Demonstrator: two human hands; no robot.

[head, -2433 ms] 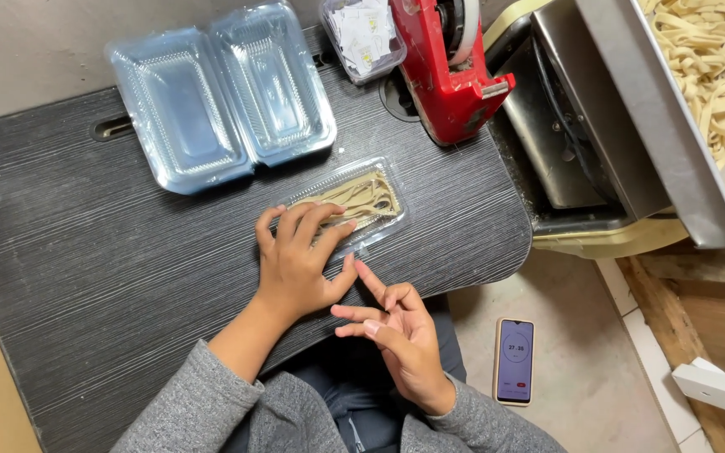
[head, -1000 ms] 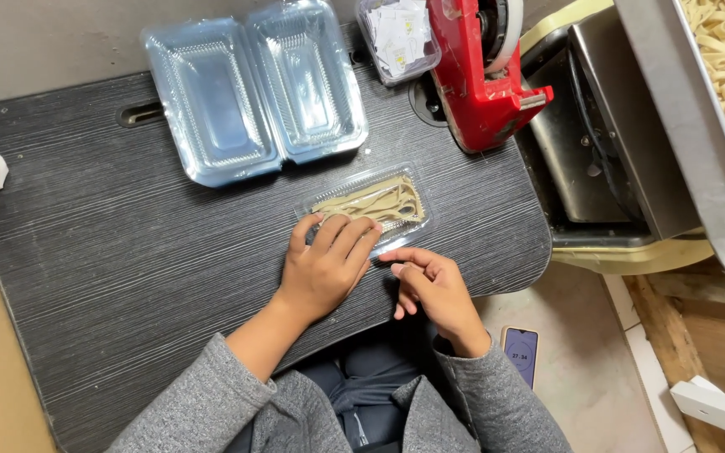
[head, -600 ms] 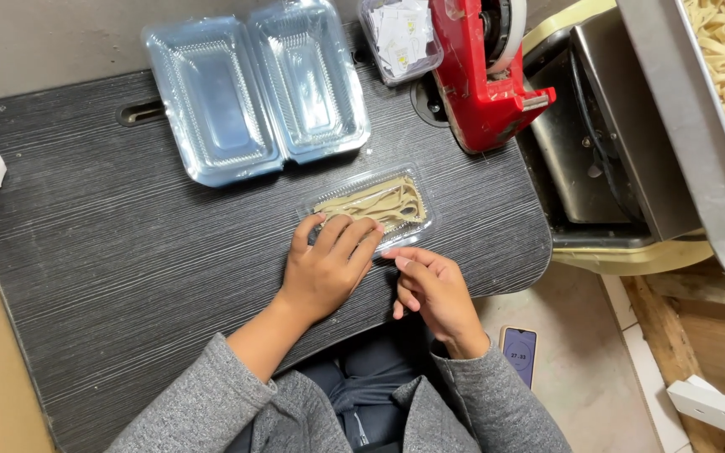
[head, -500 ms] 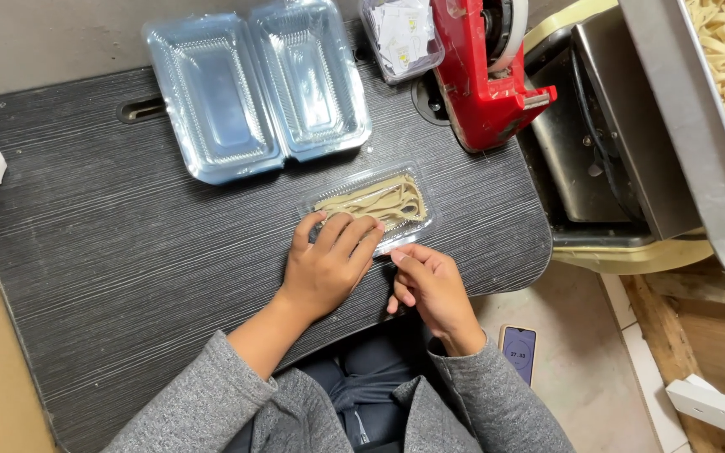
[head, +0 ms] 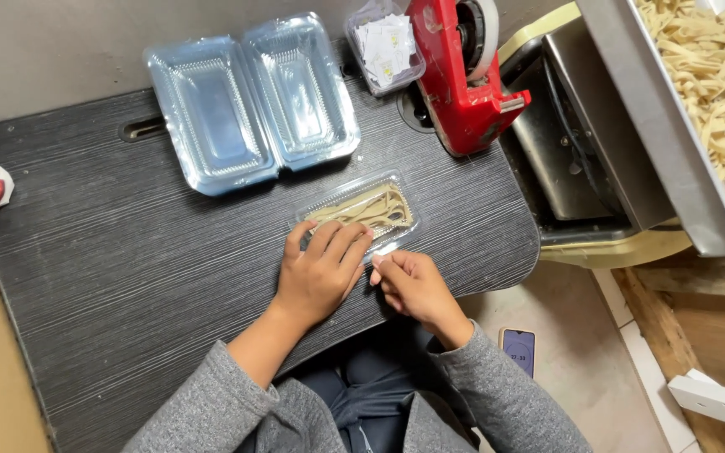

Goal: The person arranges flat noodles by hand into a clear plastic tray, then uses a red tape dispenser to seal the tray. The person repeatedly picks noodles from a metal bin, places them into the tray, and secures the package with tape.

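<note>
Clear plastic noodle pack [head: 364, 213] lies on the dark surface [head: 127, 277], left hand [head: 322, 270] flat on its near edge, right hand [head: 409, 283] pinching its near corner just beside it — best kept pressed level.

Dark wood-grain table [head: 127, 277] fills the view, grey wall [head: 52, 50] behind it, pale floor [head: 581, 369] below right, possibly tiled, wooden boards [head: 698, 327] alongside.

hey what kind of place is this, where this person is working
Likely a small noodle-packing station: a steel tray of fresh noodles, a red tape dispenser, and the left hand pressing a closed clear noodle container.
</note>
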